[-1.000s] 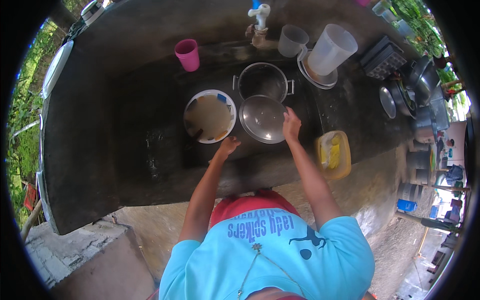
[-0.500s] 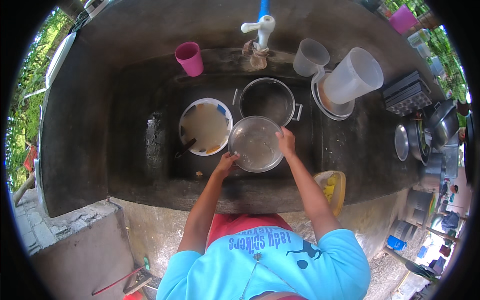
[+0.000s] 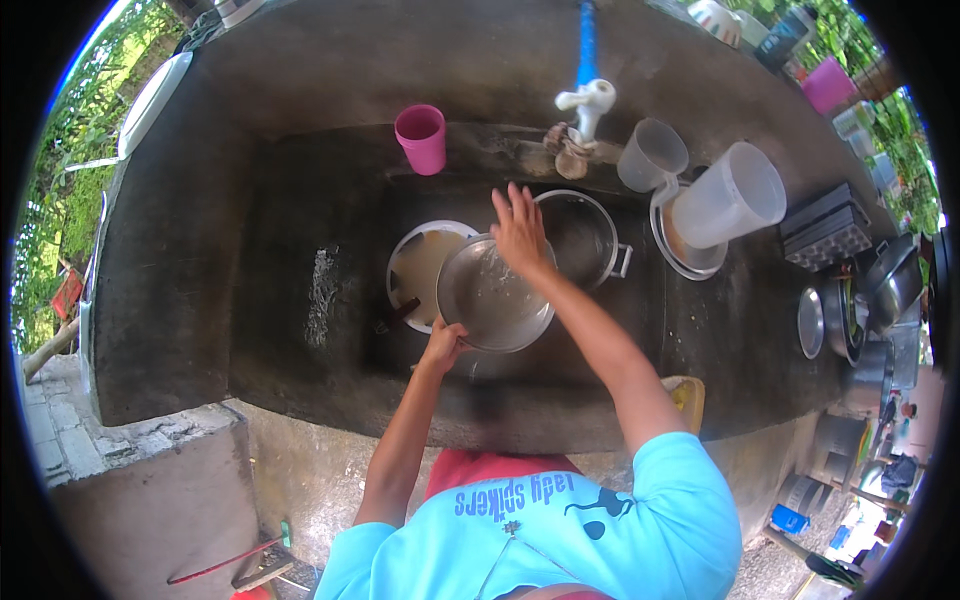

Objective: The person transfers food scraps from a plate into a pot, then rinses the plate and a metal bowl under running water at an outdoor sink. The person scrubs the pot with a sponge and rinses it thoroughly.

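Note:
A round, shallow metal bowl [image 3: 490,305] is tilted over the dark sink basin, its inside wet with droplets. My left hand [image 3: 445,346] grips its near left rim, thumb on top. Fingers spread, my right hand [image 3: 520,232] hovers by the far rim and holds nothing. Partly under the bowl's left side sits a white basin [image 3: 395,262] of cloudy water, with a dark handle [image 3: 406,310] sticking out. Beyond the bowl to the right rests a metal pot [image 3: 610,232] with side handles, partly hidden by my right hand and the bowl.
A pink cup [image 3: 421,140] stands at the back, left of a white tap [image 3: 590,103] on a blue pipe. To the right are clear plastic pitchers [image 3: 735,195], a grey slotted holder [image 3: 830,228] and several metal pots [image 3: 893,280]. A yellow container [image 3: 688,400] sits by the front edge.
My right hand has let go of the bowl's right rim and risen toward its far side, fingers spreading. The bowl has tipped and moved over the white basin's edge. The whole view has shifted.

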`<control>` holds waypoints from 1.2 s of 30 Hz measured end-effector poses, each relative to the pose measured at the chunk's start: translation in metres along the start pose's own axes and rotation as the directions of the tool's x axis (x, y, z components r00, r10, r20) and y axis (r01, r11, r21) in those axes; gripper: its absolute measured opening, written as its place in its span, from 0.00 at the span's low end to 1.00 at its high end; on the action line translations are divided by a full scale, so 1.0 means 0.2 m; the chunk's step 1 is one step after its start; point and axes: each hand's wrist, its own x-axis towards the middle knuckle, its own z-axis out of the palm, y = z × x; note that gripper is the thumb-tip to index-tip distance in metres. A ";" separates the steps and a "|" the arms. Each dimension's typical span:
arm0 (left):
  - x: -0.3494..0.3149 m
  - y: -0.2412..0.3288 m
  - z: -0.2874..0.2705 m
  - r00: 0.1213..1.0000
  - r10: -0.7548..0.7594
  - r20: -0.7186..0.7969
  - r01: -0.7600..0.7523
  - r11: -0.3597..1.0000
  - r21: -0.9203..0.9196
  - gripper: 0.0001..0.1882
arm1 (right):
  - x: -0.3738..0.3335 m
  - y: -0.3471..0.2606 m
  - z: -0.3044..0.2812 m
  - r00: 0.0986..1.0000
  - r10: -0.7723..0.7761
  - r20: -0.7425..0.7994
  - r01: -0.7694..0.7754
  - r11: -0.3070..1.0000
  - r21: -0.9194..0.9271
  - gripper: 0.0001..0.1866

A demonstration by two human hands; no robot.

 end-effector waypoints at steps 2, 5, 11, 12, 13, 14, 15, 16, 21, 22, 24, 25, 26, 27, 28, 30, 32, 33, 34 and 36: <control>0.01 0.02 -0.05 1.000 0.010 0.007 -0.010 1.000 -0.016 0.23 | 0.34 0.08 0.06 1.000 0.012 -0.015 -0.011 0.999 0.031 0.32; 0.03 0.03 -0.11 1.000 0.011 -0.024 -0.013 0.998 -0.054 0.24 | 0.70 0.20 0.26 0.994 -0.017 -0.106 0.007 0.996 -0.094 0.30; 0.03 0.05 -0.23 0.998 -0.001 -0.057 -0.006 0.992 -0.123 0.28 | 0.65 0.23 0.40 0.999 0.044 0.013 -0.043 0.997 -0.064 0.19; 0.02 0.06 -0.24 0.997 -0.006 -0.078 -0.003 0.993 -0.116 0.29 | 0.58 0.18 0.34 0.992 0.011 -0.123 0.003 0.993 0.116 0.15; 0.01 0.07 -0.24 0.998 -0.001 -0.060 -0.007 0.992 -0.129 0.29 | 0.49 0.11 0.25 0.999 -0.007 -0.054 0.019 0.976 0.215 0.15; 0.01 0.09 -0.24 0.998 0.012 -0.060 -0.020 0.991 -0.136 0.29 | 0.37 0.02 0.17 0.987 -0.072 -0.145 0.116 0.940 0.320 0.15; 0.01 0.10 -0.23 0.999 0.018 -0.039 -0.024 0.989 -0.149 0.30 | 0.23 -0.06 0.10 0.987 -0.136 -0.083 0.158 0.906 0.392 0.15; -0.01 0.12 -0.23 0.998 0.038 -0.042 -0.044 0.989 -0.138 0.30 | 0.05 -0.14 0.04 0.984 -0.168 0.061 0.128 0.902 0.413 0.15; -0.04 0.12 -0.15 0.994 0.105 0.001 -0.104 0.986 -0.133 0.27 | -0.32 -0.34 0.09 0.966 0.196 0.168 -0.195 0.980 -0.024 0.20; -0.02 0.11 -0.12 0.998 0.062 0.017 -0.059 0.991 -0.121 0.27 | -0.32 -0.38 0.16 0.975 0.215 0.054 -0.217 0.976 0.023 0.20; 0.02 0.11 -0.08 0.997 0.010 0.079 0.000 0.992 -0.127 0.27 | -0.34 -0.39 0.23 0.998 -0.038 0.053 0.028 0.985 0.170 0.19; 0.04 0.12 -0.08 0.995 0.061 0.078 -0.050 0.990 -0.135 0.29 | -0.34 -0.38 0.24 0.980 -0.201 -0.003 0.196 0.950 0.244 0.18; 0.05 0.14 -0.09 0.992 0.086 0.096 -0.072 0.987 -0.143 0.30 | -0.36 -0.36 0.23 0.933 -0.351 0.084 0.333 0.927 0.172 0.17; 0.07 0.17 -0.10 0.987 0.113 0.114 -0.096 0.984 -0.150 0.32 | -0.37 -0.34 0.21 0.943 -0.236 0.234 0.212 0.969 0.123 0.18; 0.06 0.18 -0.12 0.981 0.153 0.120 -0.130 0.975 -0.180 0.34 | -0.39 -0.29 0.16 0.906 -0.170 0.388 0.159 0.985 0.059 0.18; 0.05 0.19 -0.13 0.988 0.099 0.122 -0.089 0.992 -0.086 0.36 | -0.37 -0.21 0.10 0.924 0.152 0.350 -0.136 0.988 -0.070 0.21; 0.03 0.18 -0.12 0.996 -0.003 0.093 0.005 1.000 -0.017 0.32 | -0.31 -0.19 0.09 0.987 0.088 0.134 -0.080 0.995 -0.066 0.17; 0.03 0.17 -0.10 0.991 0.005 0.134 -0.005 1.000 -0.004 0.32 | -0.29 -0.20 0.09 0.998 0.066 -0.011 -0.067 0.994 -0.082 0.16; 0.03 0.16 -0.08 0.991 -0.013 0.133 0.011 1.000 0.011 0.33 | -0.27 -0.23 0.12 0.998 -0.022 -0.065 0.020 0.999 -0.030 0.16; 0.05 0.15 -0.06 0.990 -0.007 0.138 0.005 1.000 0.015 0.35 | -0.29 -0.31 0.15 0.991 -0.112 0.069 0.105 0.989 0.101 0.15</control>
